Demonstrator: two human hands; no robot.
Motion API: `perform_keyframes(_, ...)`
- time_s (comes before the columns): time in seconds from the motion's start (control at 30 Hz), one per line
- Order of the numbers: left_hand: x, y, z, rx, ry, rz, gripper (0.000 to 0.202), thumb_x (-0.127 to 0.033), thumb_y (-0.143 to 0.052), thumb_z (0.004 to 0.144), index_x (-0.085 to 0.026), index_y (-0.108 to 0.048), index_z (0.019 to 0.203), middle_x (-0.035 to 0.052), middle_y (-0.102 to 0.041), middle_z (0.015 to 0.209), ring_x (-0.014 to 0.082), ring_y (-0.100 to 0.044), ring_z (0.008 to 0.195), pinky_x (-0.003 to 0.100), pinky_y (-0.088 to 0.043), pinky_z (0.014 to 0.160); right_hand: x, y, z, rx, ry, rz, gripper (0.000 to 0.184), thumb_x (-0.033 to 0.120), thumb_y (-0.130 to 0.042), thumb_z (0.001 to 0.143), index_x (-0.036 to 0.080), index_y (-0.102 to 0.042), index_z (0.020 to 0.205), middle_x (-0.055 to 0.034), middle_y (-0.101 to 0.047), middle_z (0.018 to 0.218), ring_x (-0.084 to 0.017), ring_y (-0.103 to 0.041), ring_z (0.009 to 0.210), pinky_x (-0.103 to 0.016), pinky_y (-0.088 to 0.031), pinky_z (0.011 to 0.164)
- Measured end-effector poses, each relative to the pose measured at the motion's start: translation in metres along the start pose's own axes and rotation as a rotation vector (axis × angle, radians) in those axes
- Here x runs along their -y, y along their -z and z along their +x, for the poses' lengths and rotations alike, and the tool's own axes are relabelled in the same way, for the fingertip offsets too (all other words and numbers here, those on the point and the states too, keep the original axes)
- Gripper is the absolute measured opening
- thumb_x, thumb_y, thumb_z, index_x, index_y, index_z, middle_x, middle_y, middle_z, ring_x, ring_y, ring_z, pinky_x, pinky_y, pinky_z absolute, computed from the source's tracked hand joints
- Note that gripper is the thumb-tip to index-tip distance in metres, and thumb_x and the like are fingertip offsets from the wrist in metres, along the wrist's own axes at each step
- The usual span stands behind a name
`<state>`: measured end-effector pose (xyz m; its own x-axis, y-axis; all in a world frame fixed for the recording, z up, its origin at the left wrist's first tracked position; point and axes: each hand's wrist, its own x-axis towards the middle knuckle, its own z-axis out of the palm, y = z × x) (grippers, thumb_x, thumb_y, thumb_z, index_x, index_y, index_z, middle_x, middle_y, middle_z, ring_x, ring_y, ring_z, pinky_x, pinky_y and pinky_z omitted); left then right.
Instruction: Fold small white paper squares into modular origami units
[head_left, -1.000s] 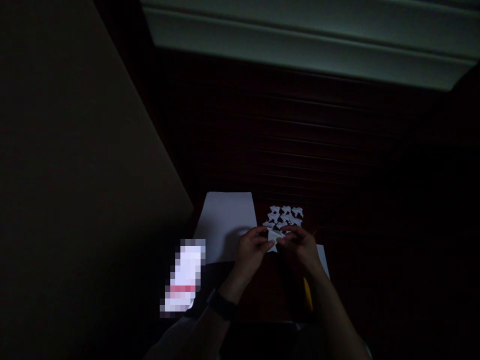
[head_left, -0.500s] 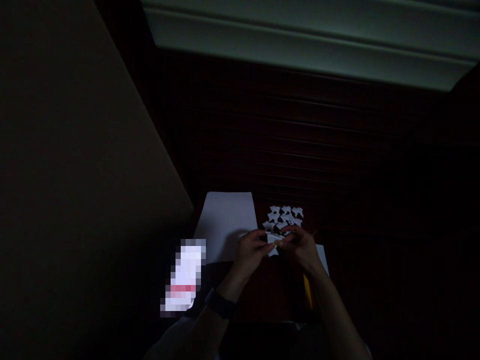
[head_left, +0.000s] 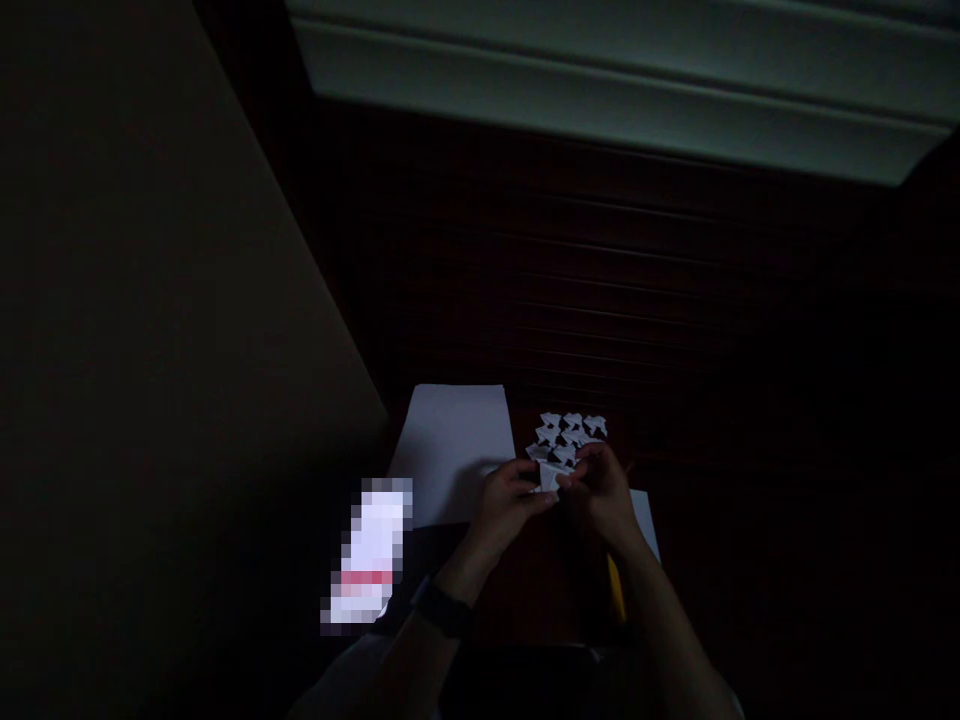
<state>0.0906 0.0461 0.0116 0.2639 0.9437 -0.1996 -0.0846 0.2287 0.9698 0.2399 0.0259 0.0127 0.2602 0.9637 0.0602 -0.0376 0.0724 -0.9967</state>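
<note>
A small folded piece of white paper (head_left: 551, 477) is held between my two hands above the dark red table. My left hand (head_left: 504, 507), with a dark band on its wrist, is closed on the paper's left and lower edge, thumb in front. From the other side, my right hand (head_left: 602, 493) pinches the paper's right edge. Just beyond my fingers lie several small folded paper figures (head_left: 571, 423) in rows. The nearest ones are partly covered by my hands.
A stack of white paper (head_left: 459, 430) lies left of the figures. Nearer me on the left is a bright, blurred-out screen (head_left: 367, 555). A yellow object (head_left: 616, 588) and another white sheet (head_left: 645, 520) lie by my right forearm. A wall (head_left: 187, 300) borders the left.
The folded paper has turned in my fingers and now shows a smaller, more compact face. My right fingers have shifted slightly; the figures on the table stay put.
</note>
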Motion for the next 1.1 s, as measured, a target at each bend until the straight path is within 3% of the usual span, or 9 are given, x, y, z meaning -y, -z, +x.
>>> perform_keyframes(0.2,0.001,0.001,-0.001,0.029,0.066,0.004,0.046,-0.018,-0.076,0.053,-0.014,-0.057,0.095,0.0008,-0.065,0.061,0.017,-0.063,0.057,0.025,-0.047,0.054,0.004,0.004,-0.001,0.07,-0.041,-0.012,0.04,0.024,-0.073,0.063,0.024,-0.052,0.097,0.0047,-0.053,0.067,-0.011,-0.05,0.056,-0.022,-0.041,0.052)
perform_keyframes(0.63,0.013,0.0,0.003,0.007,0.026,0.124,0.039,-0.016,-0.075,0.051,-0.014,-0.059,0.086,-0.0005,-0.062,0.061,0.0151,-0.06,0.057,0.022,-0.042,0.051,0.002,0.009,0.001,0.158,-0.131,-0.021,0.045,0.021,-0.076,0.058,0.023,-0.054,0.097,0.0063,-0.049,0.062,-0.01,-0.048,0.052,-0.021,-0.039,0.05)
perform_keyframes(0.87,0.012,0.001,0.004,0.025,-0.035,0.162,0.039,-0.02,-0.075,0.054,-0.014,-0.058,0.088,-0.0012,-0.061,0.06,0.014,-0.058,0.055,0.021,-0.04,0.05,-0.001,0.006,0.0,0.072,-0.071,-0.043,0.04,0.021,-0.075,0.059,0.023,-0.05,0.091,0.0065,-0.05,0.063,-0.01,-0.048,0.052,-0.021,-0.04,0.05)
perform_keyframes(1.1,0.021,0.004,0.005,0.011,-0.094,0.193,0.047,-0.025,-0.076,0.054,-0.015,-0.058,0.096,-0.0001,-0.062,0.064,0.0145,-0.059,0.057,0.021,-0.039,0.051,0.002,0.008,-0.001,0.18,-0.024,-0.11,0.037,0.018,-0.073,0.059,0.022,-0.056,0.092,0.0046,-0.052,0.064,-0.012,-0.051,0.059,-0.023,-0.041,0.055)
